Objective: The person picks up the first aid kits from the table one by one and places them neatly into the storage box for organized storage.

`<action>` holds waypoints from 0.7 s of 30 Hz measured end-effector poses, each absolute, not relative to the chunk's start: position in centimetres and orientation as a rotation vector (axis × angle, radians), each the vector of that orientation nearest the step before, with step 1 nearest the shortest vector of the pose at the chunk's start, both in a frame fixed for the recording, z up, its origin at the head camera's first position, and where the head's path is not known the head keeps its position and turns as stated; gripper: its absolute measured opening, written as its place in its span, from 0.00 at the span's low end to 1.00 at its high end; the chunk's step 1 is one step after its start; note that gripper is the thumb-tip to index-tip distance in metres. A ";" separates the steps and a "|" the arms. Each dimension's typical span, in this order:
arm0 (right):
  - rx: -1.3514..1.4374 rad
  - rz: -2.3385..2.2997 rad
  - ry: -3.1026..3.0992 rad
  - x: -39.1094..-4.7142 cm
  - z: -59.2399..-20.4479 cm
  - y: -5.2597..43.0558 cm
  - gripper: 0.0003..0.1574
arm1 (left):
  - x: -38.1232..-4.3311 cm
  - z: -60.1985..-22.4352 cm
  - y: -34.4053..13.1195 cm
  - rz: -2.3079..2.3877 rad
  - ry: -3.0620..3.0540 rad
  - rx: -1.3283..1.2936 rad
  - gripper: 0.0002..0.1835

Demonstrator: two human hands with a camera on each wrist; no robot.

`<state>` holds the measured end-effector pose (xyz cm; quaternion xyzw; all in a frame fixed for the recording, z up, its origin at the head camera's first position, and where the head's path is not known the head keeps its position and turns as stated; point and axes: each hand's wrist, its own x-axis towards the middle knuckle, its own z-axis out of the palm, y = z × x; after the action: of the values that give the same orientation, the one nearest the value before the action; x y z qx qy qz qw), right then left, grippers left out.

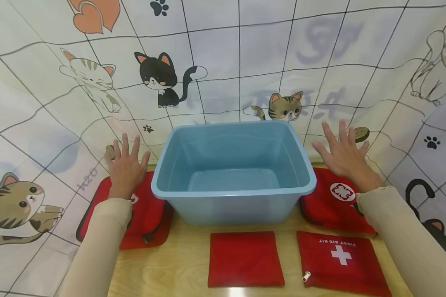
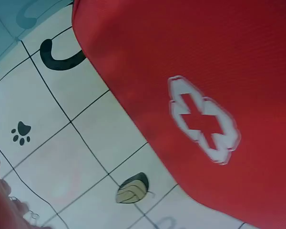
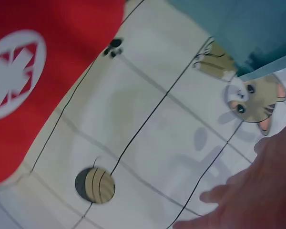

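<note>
My left hand (image 1: 126,171) is held over the red first aid bag (image 1: 148,214) on the left, fingers spread and nothing in them. On the other side my right hand (image 1: 343,154), also spread and holding nothing, is above a second red first aid bag (image 1: 330,206) with a white round emblem. Between the hands stands a light blue plastic tub (image 1: 230,208), its inside bare. In the left wrist view the left bag's white cross emblem (image 2: 202,119) shows up close. The right wrist view shows the right bag (image 3: 62,95) and part of the right hand (image 3: 248,191).
In front of the tub a plain red pouch (image 1: 245,260) lies flat on the wooden table (image 1: 186,255). To its right is a red zip pouch (image 1: 343,264) marked FIRST AID KIT with a white cross. A cat-print cloth (image 1: 223,53) rises behind and at both sides.
</note>
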<state>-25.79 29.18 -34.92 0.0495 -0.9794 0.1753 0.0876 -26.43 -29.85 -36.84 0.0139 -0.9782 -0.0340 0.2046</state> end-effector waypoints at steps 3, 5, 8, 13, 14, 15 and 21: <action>0.199 0.675 -2.970 -25.5 -34.5 28.3 0.50 | -25.6 -37.3 -30.5 -0.181 -2.790 0.070 0.37; 0.237 0.800 -2.995 -25.4 -34.3 27.7 0.49 | -24.8 -37.8 -31.3 -0.241 -2.837 0.091 0.37; 0.317 1.014 -2.981 -25.4 -34.3 26.8 0.48 | -23.4 -38.6 -32.9 -0.304 -2.920 0.119 0.37; 0.431 1.326 -2.933 -25.6 -34.5 26.0 0.47 | -21.2 -39.8 -36.1 -0.378 -3.096 0.139 0.39; 0.432 1.360 -2.940 -25.5 -34.6 25.9 0.48 | -20.7 -40.0 -36.7 -0.388 -3.124 0.151 0.40; 0.435 1.404 -2.943 -25.4 -34.6 25.7 0.49 | -20.3 -40.2 -37.2 -0.393 -3.145 0.163 0.40; 0.478 1.592 -2.915 -24.9 -34.9 24.9 0.54 | -17.6 -40.8 -39.9 -0.426 -3.207 0.292 0.42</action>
<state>-24.91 24.89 -34.94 0.1416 -0.8638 0.4717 -0.1066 -17.60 -39.91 -40.82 0.0898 -0.9859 -0.1310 -0.0531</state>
